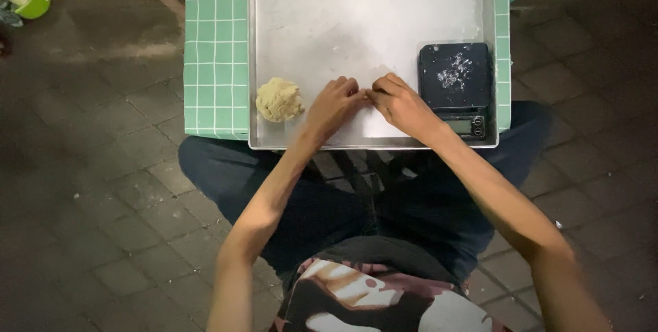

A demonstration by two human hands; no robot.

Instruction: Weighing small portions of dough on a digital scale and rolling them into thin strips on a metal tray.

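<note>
Dough ball (pixel 279 100) sits just beside left hand (pixel 334 107), apart, on tray (pixel 370 3).

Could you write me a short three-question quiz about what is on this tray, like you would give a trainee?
1. True or false: the dough ball lies inside the metal tray, near its left wall.
2. What stands in the tray's near right corner? A) a rolling pin B) a black digital scale C) a bowl
3. Fill in: the left hand and the right hand meet at the ____, low over the tray floor.

Key
1. True.
2. B; its top is dusted with pale crumbs.
3. Fingertips. Whether they pinch something small between them cannot be told from this view.
</note>
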